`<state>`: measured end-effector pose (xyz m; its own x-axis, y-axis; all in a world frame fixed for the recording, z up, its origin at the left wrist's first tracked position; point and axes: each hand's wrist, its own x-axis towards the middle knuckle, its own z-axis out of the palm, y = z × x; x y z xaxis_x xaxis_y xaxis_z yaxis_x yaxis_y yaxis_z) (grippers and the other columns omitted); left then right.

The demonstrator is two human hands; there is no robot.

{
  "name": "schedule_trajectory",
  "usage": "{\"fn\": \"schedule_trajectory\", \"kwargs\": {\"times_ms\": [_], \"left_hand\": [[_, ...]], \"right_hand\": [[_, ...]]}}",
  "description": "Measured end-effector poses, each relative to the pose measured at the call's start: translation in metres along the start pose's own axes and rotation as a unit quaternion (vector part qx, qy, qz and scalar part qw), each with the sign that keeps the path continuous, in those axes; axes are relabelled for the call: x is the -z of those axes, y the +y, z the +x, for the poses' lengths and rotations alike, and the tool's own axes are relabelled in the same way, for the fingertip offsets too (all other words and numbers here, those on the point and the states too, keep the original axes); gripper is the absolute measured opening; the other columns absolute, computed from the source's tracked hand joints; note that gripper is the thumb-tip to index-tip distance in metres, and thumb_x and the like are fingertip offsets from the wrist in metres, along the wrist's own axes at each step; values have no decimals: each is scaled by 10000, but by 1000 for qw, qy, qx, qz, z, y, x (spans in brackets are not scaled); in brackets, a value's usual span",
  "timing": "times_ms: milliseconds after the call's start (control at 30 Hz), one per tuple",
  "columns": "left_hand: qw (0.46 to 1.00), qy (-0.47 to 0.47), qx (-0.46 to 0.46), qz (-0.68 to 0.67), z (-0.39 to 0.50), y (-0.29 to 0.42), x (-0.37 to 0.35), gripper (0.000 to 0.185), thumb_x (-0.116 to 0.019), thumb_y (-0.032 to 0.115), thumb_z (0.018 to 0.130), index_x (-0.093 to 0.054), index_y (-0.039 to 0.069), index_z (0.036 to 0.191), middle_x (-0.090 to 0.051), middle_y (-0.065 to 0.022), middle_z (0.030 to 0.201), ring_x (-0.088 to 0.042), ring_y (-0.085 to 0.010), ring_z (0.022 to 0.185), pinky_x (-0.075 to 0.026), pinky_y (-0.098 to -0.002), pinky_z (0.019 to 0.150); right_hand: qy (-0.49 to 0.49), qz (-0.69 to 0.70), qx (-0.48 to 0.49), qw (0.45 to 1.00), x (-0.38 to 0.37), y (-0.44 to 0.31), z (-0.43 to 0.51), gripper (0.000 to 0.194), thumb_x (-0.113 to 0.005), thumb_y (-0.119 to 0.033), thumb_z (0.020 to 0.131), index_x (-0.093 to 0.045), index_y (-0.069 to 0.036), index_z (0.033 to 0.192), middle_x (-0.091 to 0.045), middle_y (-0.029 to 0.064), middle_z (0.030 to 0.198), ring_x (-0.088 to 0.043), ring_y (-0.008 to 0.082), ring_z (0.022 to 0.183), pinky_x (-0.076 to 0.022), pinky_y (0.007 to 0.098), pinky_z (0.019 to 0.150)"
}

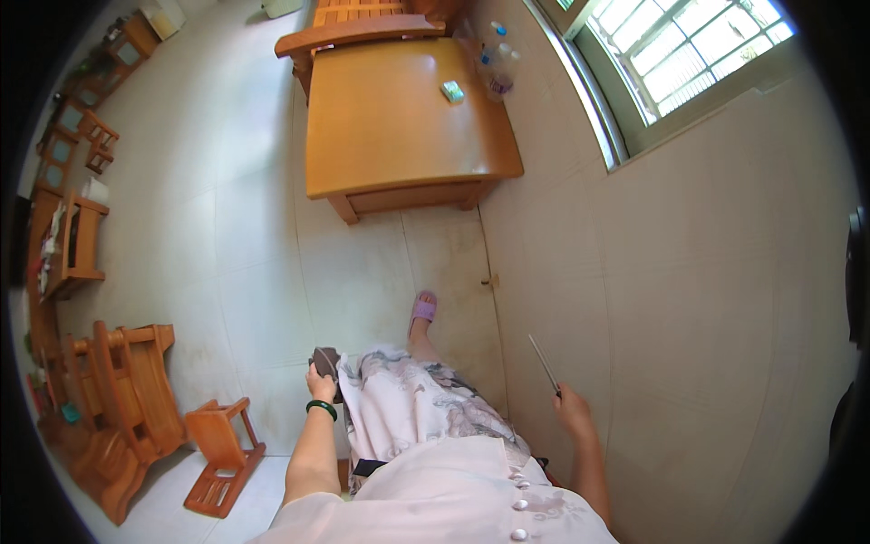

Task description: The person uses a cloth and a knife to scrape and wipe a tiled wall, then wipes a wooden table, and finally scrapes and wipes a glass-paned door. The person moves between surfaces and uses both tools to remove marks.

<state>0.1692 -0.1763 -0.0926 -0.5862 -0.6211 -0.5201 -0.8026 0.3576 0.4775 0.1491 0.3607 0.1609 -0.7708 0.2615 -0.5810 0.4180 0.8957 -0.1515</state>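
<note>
My left hand [321,385], with a dark green bangle [321,408] at the wrist, grips a dark brown object [327,362] beside my skirt. Its exact kind cannot be made out. In my right hand [574,410], near the tiled wall, is a slim tool with a long thin metal blade [544,360] and a dark handle. The blade points forward, away from me; whether it is a knife or another tool is unclear. One foot in a purple slipper [425,307] is on the floor ahead of me.
Ahead against the wall stands a wooden table [387,129] bearing a small green packet [452,91]. Plastic bottles [501,71] stand by its far right edge, below a barred window [693,47]. To the left are a small wooden chair [221,449] and a wooden armchair [139,394].
</note>
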Motion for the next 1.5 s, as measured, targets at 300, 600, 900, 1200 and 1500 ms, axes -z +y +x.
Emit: {"fn": "schedule_trajectory", "kwargs": {"times_ms": [300, 600, 900, 1200, 1500], "left_hand": [[1000, -18, 5, 4, 43, 68, 16, 582, -557, -61, 762, -516, 46, 1332, -508, -218, 1263, -523, -395, 1172, -466, -438, 1000], [996, -26, -51, -63, 65, 162, 23, 596, -556, -53, 768, -502, 52, 1352, -515, -214, 1277, -509, -389, 1202, -392, -430, 1066], [989, 70, -43, -120, 69, 213, 28, 588, -543, -75, 774, -484, 24, 1351, -506, -207, 1255, -517, -380, 1184, -415, -427, 1039], [965, 66, -212, -142, 176, 360, 41, 655, -532, -16, 750, -426, 10, 1396, -509, -238, 1308, -489, -394, 1225, -378, -429, 1079], [993, 46, 46, -99, 364, 471, -34, 668, -528, -10, 847, -336, 76, 1480, -413, -235, 1459, -440, -404, 1308, -377, -433, 1095]], "right_hand": [[-39, 41, -5, 998, 16, -32, 106, 371, -590, -272, 891, -619, -56, 1190, -673, 223, 1064, -639, 400, 995, -499, 474, 852], [-124, 3, 4, 992, 23, -42, 192, 336, -575, -229, 877, -633, -60, 1162, -672, 216, 1072, -643, 402, 995, -510, 474, 860], [-41, 121, 82, 988, 73, -98, 275, 337, -556, -198, 886, -618, -23, 1167, -667, 231, 1073, -629, 420, 1015, -496, 477, 883], [-58, 77, 33, 995, 65, -96, 270, 306, -579, -195, 877, -632, -54, 1144, -677, 234, 971, -655, 414, 924, -514, 477, 817], [-65, 106, -143, 982, 42, -42, 177, 330, -588, -177, 872, -627, -14, 1157, -678, 205, 799, -690, 284, 623, -548, 413, 626]]}}
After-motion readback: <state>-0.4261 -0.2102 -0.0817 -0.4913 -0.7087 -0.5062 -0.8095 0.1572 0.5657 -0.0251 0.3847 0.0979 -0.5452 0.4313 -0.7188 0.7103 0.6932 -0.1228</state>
